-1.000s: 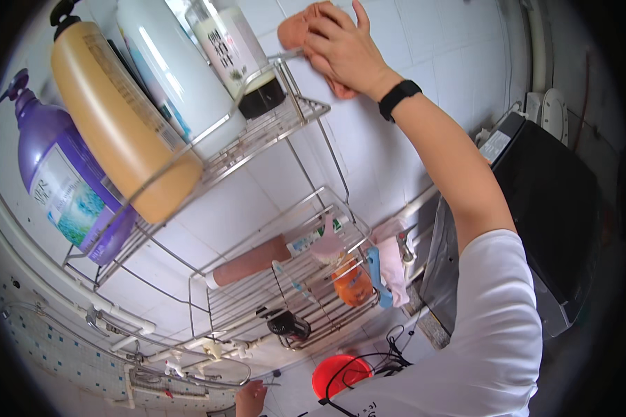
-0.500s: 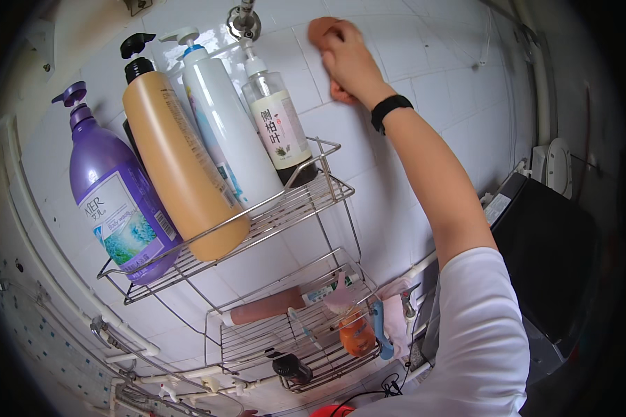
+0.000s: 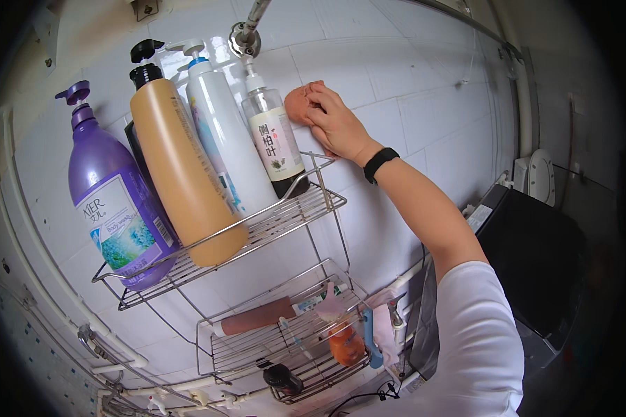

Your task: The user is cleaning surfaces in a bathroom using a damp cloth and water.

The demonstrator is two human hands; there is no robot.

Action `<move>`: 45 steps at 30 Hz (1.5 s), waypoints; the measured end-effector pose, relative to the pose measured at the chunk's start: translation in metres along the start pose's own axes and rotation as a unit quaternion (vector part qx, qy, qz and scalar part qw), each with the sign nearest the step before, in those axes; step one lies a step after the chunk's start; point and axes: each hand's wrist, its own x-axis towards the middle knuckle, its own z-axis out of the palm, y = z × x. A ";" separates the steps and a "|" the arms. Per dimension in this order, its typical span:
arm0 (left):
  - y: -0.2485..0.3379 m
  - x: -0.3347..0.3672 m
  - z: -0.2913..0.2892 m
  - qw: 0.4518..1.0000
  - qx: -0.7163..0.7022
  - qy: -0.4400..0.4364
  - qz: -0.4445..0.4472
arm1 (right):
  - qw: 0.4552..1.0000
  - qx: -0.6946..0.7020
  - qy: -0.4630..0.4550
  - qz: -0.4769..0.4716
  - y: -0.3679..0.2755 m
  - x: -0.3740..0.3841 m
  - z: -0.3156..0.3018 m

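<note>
My right hand is closed on an orange-brown cloth, pressing it to the white tiled wall. A dark band circles the wrist. Just left of the cloth stands a clear pump bottle with a pale label, on the upper wire rack. Beside it lean a white pump bottle, a tan one and a purple one. My left hand is out of view.
A lower wire rack holds a brownish tube, an orange bottle and a black item. A metal pipe fitting juts from the wall above. Pipes run at left; a black-topped appliance stands at right.
My right hand has moved down and slightly left along the tiles with the cloth, from above the bottles to beside the clear pump bottle. The view has shifted slightly.
</note>
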 end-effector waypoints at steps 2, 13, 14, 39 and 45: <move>-0.006 0.006 0.004 1.000 0.011 -0.002 0.013 | 0.997 -0.051 -0.012 0.062 0.014 -0.009 -0.008; -0.027 -0.005 0.002 0.999 0.012 -0.029 -0.039 | 0.999 0.024 0.046 0.004 0.016 0.092 0.012; -0.027 -0.004 0.002 0.997 -0.016 -0.036 -0.060 | 0.999 0.024 0.045 0.006 0.018 0.095 0.008; -0.011 -0.013 -0.008 0.998 0.036 -0.047 -0.032 | 0.802 -0.166 0.248 0.517 0.063 -0.142 -0.018; 0.010 -0.009 -0.017 0.996 0.046 -0.077 -0.017 | 0.935 -0.079 0.094 0.333 -0.041 -0.120 0.001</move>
